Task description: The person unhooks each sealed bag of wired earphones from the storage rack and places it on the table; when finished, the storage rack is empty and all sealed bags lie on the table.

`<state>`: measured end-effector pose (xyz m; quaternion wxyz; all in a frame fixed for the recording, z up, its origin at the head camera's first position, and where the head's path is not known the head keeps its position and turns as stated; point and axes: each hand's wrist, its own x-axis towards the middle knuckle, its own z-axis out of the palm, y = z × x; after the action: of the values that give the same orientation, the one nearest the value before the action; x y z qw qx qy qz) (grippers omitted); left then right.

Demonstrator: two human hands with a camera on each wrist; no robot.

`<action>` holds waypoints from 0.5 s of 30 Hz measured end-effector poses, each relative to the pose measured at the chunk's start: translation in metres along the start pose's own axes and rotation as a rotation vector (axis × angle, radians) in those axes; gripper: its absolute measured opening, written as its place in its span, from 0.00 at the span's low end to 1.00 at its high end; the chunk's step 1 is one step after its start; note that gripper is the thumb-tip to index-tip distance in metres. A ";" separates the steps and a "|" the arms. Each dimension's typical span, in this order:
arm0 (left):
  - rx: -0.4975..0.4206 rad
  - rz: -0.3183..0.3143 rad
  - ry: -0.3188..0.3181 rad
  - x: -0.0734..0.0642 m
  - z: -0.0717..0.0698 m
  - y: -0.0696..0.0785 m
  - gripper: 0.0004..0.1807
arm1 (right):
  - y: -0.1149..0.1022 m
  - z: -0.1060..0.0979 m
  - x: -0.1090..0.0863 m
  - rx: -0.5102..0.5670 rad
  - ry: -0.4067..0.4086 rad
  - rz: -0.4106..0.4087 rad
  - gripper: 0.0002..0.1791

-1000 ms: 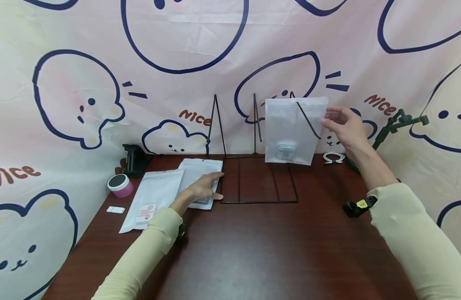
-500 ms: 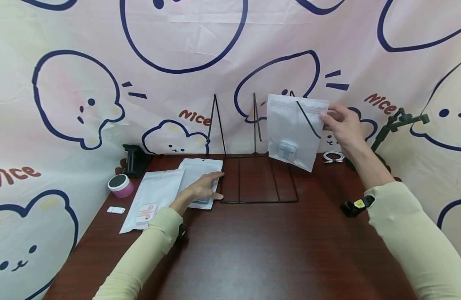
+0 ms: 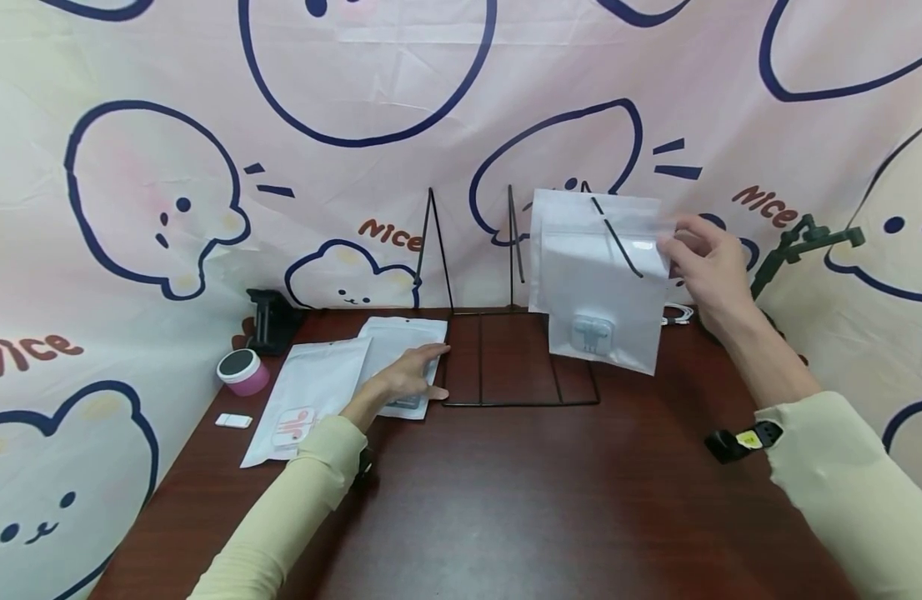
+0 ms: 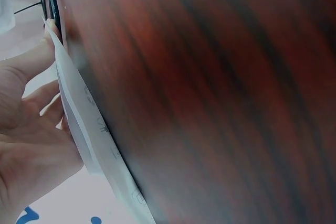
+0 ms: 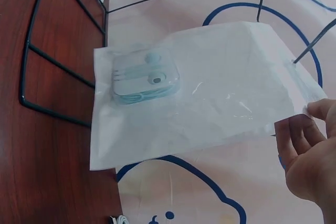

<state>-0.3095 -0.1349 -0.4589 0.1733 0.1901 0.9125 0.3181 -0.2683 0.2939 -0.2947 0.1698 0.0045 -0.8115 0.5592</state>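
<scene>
In the head view my right hand (image 3: 704, 262) pinches the right edge of a white zip bag (image 3: 603, 308), which holds a boxed set of wired earphones (image 5: 144, 77). A hook (image 3: 618, 237) of the black wire rack (image 3: 521, 405) runs out in front of this bag near its top. Behind it shows the edge of another white bag (image 3: 538, 258). My left hand (image 3: 401, 375) rests with extended fingers on the rack's left base wire and over a flat white bag (image 3: 401, 332). The left wrist view shows that bag's edge alongside the fingers.
A second flat bag (image 3: 318, 375) with a pink-marked item lies at left. Near it are a pink jar (image 3: 243, 372), a small white stick (image 3: 233, 421) and a black stand (image 3: 272, 321). A coiled white cable (image 3: 678, 313) and a green jointed arm (image 3: 806, 243) stand at right.
My right hand has drawn the front bag forward and down along the hook, slightly right, revealing the bag behind it. My left hand has stayed in place.
</scene>
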 end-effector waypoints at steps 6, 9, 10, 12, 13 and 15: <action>-0.013 -0.003 0.004 0.000 0.001 0.000 0.49 | 0.002 -0.011 -0.015 0.026 0.007 0.001 0.17; -0.001 -0.006 0.008 0.001 0.001 -0.002 0.49 | 0.003 -0.014 -0.024 -0.011 0.012 -0.003 0.19; 0.003 -0.005 0.009 0.001 0.001 -0.002 0.49 | 0.003 -0.015 -0.027 -0.021 0.017 -0.003 0.20; 0.010 -0.004 0.008 0.001 0.001 -0.002 0.49 | 0.003 -0.016 -0.034 -0.033 0.025 -0.002 0.21; 0.009 -0.003 0.007 0.001 0.001 -0.002 0.49 | 0.003 -0.017 -0.038 -0.039 0.028 -0.002 0.21; 0.010 0.004 0.005 0.001 0.001 -0.002 0.49 | 0.004 -0.020 -0.045 -0.030 0.029 -0.004 0.20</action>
<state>-0.3101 -0.1350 -0.4609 0.1693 0.1919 0.9142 0.3142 -0.2213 0.3052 -0.3046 0.1826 -0.0046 -0.8171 0.5467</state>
